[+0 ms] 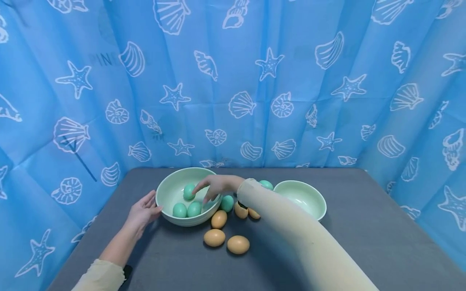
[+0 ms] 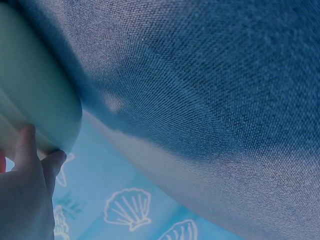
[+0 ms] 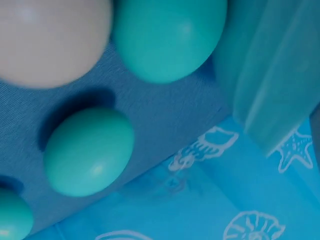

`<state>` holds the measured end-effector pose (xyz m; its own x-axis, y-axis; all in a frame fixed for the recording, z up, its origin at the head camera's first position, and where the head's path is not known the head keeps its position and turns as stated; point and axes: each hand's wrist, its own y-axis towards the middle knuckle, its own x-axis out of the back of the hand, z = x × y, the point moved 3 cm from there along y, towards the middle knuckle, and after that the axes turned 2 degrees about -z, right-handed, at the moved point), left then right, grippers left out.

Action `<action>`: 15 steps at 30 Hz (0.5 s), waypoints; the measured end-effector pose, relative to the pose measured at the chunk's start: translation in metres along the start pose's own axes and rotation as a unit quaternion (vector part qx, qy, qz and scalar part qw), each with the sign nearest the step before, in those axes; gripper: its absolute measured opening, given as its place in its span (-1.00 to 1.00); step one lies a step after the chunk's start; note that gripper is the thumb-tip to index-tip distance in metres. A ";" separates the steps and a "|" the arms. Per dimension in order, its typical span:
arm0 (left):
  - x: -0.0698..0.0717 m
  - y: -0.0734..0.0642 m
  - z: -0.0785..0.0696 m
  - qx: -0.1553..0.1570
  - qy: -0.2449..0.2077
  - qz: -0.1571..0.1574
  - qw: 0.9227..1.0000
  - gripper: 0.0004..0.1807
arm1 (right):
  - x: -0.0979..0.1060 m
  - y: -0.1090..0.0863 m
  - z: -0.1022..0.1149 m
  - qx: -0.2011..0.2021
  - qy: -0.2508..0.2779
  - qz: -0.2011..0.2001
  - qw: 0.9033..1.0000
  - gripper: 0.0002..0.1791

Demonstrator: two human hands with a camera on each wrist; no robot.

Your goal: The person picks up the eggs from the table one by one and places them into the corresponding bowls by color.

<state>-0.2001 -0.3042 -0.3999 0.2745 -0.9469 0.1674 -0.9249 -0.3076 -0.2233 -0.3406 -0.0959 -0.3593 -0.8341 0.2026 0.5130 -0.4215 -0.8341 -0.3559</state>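
Observation:
The left hand [image 1: 143,211] touches the outer left side of a large pale green bowl [image 1: 165,186]. In the left wrist view its fairly straight fingers [image 2: 26,145] rest against the bowl's outer wall [image 2: 45,85]. The right hand [image 1: 215,186] reaches over the bowl's right rim, its fingers relaxed and spread, with nothing gripped. One fingertip is close to a green egg [image 1: 189,192]; whether it touches cannot be told. Two more green eggs, one at the left [image 1: 180,210] and one beside it [image 1: 194,209], lie in the bowl. The right wrist view does not show the right hand.
Right of the bowl lie several tan eggs [image 1: 214,237] and a green egg [image 1: 227,203]. Another green egg [image 1: 266,184] is farther back, partly behind the sleeve. A smaller pale green bowl [image 1: 316,198] stands right. A blue curtain [image 1: 218,101] hangs behind the grey table [image 1: 174,262].

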 end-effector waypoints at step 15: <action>0.000 -0.001 -0.001 0.007 0.000 0.005 1.000 -0.19 | 0.026 -0.040 -0.010 0.043 0.051 -0.102 0.993 -0.45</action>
<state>-0.1995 -0.3042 -0.3982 0.2649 -0.9502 0.1641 -0.9238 -0.2989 -0.2392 -0.3486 -0.0517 -0.3397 -0.7682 0.4188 0.4842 -0.5571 -0.8100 -0.1833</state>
